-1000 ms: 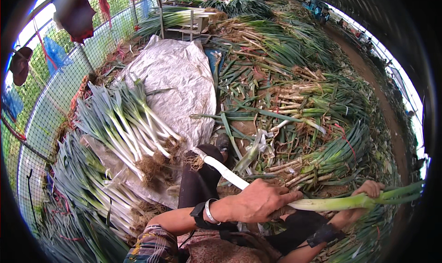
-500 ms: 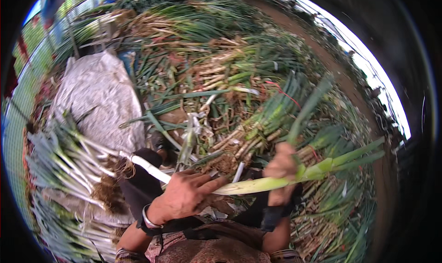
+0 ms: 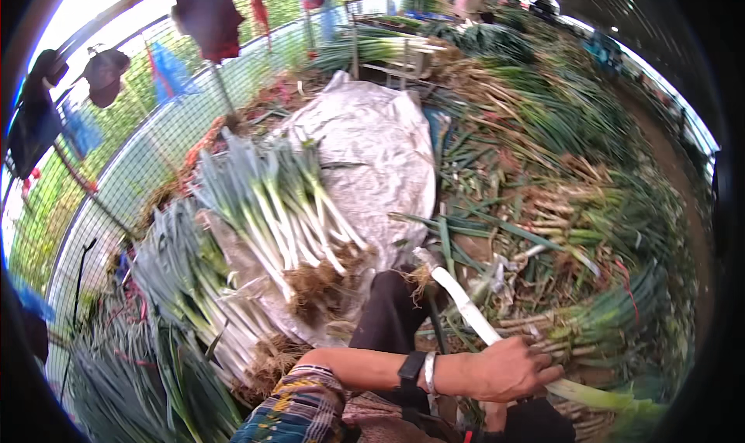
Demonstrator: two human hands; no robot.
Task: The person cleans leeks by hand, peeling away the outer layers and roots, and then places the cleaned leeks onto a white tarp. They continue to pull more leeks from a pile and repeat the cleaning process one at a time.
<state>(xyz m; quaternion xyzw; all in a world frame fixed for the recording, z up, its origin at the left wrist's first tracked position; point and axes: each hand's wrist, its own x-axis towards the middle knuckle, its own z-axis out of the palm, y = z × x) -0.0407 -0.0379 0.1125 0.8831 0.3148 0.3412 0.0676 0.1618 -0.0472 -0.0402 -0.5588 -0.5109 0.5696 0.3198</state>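
Observation:
My left hand [image 3: 508, 369] is closed around the shaft of a long leek [image 3: 467, 307]. Its white root end points up and left above my knee, with brown roots hanging from it. The green leaves run off to the lower right, blurred. Below my left hand a patch of skin, which seems to be part of my right hand [image 3: 494, 416], shows at the lower edge; its fingers are hidden. To the left, a row of white-stemmed leeks [image 3: 279, 218] with roots lies partly on a pale sheet [image 3: 380, 144].
More leeks [image 3: 225, 319] are heaped at the near left. Untrimmed leeks in bundles [image 3: 574, 210] and loose leaves cover the ground to the right. A mesh fence [image 3: 155, 140] with cloths and bags hung above it runs along the left. Another person [image 3: 471, 3] is far off.
The view has swung left, so the sheet and heaps sit further right. My left hand still grips the leek. My right hand, earlier on its green leaves, is now mostly out of sight.

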